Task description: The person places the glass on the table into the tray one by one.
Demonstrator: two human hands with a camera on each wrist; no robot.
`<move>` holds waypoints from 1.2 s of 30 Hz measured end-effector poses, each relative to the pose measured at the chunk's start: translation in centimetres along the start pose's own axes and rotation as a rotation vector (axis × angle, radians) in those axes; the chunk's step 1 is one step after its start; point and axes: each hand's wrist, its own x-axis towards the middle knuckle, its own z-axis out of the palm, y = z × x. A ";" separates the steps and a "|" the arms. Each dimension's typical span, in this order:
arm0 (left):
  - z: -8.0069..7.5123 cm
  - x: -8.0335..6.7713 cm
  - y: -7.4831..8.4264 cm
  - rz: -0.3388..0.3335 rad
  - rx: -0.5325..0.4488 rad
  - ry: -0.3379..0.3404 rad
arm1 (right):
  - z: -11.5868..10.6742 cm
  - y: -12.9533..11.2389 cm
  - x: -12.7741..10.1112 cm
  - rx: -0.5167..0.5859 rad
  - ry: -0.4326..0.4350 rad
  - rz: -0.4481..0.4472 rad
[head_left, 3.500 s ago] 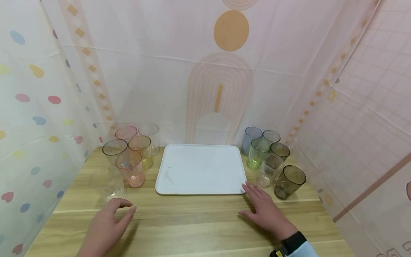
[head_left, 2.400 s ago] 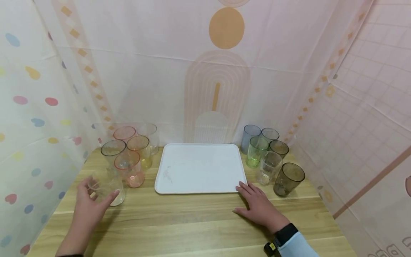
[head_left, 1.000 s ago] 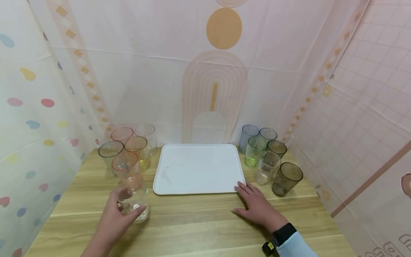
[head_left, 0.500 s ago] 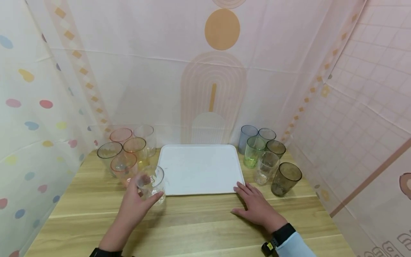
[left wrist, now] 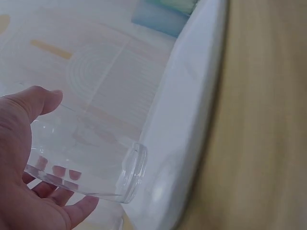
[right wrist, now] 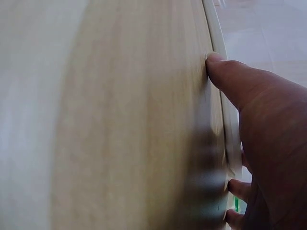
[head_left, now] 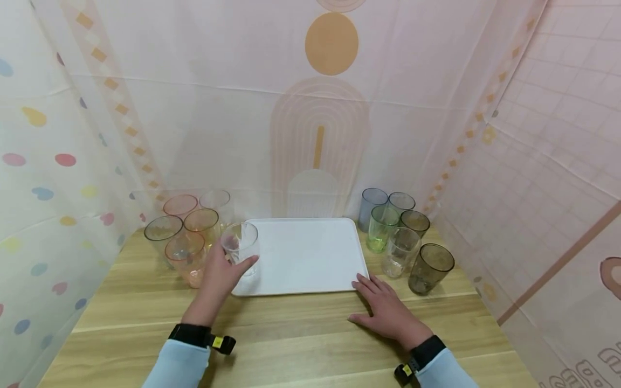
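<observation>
My left hand (head_left: 220,272) grips a clear drinking glass (head_left: 245,245), thumb on the near side and fingers wrapped behind it. In the left wrist view the clear glass (left wrist: 88,155) has its thick base close to the white tray (left wrist: 180,96); whether it touches is hard to tell. In the head view the glass is over the left end of the white tray (head_left: 310,258). My right hand (head_left: 388,312) lies with fingers spread at the tray's front right corner, fingertips at the rim. The right wrist view shows its thumb (right wrist: 240,79) extended beside the tray edge (right wrist: 230,129).
Left of the tray stand an orange-pink glass (head_left: 186,264), a yellow glass (head_left: 206,229), a grey glass (head_left: 160,240), a pink glass (head_left: 179,205) and another clear one. On the right are a green glass (head_left: 380,231), a blue glass (head_left: 372,207), a brown glass (head_left: 430,269) and others.
My left hand took hold of the front clear glass at the left, lifted it and carried it rightward and forward to the tray. My right hand stays near the tray corner.
</observation>
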 end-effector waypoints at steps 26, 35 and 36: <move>3.3 11.9 0.7 -0.095 0.024 0.036 | 0.0 0.1 0.0 0.009 -0.004 0.014; 3.8 13.1 0.7 -0.128 0.019 0.048 | 0.3 0.2 0.1 0.019 -0.008 0.014; 3.8 13.2 0.7 -0.129 0.015 0.047 | 0.3 0.2 0.1 0.018 -0.008 0.015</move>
